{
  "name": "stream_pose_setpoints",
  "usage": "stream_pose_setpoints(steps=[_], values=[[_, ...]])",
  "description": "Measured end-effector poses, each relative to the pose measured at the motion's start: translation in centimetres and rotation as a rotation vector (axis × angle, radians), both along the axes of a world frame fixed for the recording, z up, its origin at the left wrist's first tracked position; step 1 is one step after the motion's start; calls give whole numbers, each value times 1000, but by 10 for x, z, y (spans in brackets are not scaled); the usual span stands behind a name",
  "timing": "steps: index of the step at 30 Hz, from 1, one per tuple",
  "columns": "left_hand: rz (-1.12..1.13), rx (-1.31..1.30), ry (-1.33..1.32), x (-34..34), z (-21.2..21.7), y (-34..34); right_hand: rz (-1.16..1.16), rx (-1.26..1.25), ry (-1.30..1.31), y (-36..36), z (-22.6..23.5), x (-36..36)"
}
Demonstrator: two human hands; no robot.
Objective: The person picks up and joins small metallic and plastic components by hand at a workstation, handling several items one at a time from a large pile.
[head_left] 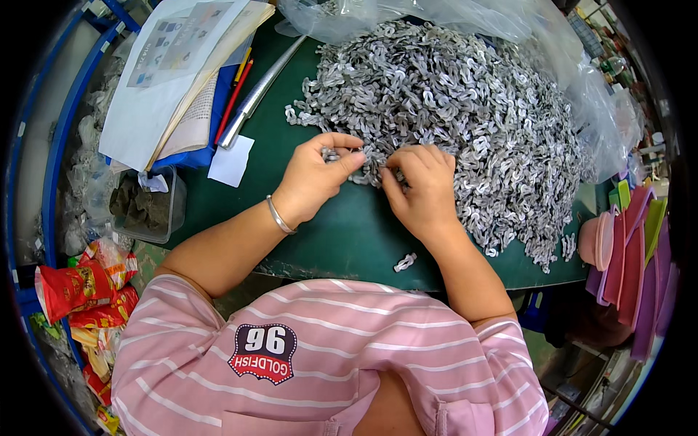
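Observation:
A large heap of small silver-grey metal link-shaped pieces [465,138] covers much of the green table [327,225]. At its near left edge, my left hand [313,178] is curled closed, with a few of the grey pieces [331,154] showing between thumb and fingers. Close beside it, my right hand [425,189] bends its fingers down against the front of the heap, thumb and forefinger nearly together. What those fingertips hold, if anything, is hidden. One loose cluster of pieces [405,262] lies apart near the table's front edge.
Clear plastic sheeting [592,109] lies behind the heap. Papers [171,80], a red pencil [234,102], a metal tool with a long tapered shaft [262,91] and a plastic tub [174,207] are at left. Pink and purple plastic pieces [632,261] stand at right.

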State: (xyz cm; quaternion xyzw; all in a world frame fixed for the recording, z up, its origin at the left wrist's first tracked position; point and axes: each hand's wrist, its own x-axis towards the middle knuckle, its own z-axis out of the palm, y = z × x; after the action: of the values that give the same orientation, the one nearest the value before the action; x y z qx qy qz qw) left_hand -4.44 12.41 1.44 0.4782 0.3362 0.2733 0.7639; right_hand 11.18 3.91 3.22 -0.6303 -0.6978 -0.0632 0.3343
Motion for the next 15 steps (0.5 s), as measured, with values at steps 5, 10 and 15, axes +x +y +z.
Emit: stream_pose_setpoints(steps=[5,10,15], values=[[-63,515,13,-2,3,-9,199,-33,438,-6,-1,-1],[-78,677,-44,-4,6,-12,332,104,402,-1,-5,1],[-88,64,-48,-6,8,-13,298,190,356,-1,-3,1]])
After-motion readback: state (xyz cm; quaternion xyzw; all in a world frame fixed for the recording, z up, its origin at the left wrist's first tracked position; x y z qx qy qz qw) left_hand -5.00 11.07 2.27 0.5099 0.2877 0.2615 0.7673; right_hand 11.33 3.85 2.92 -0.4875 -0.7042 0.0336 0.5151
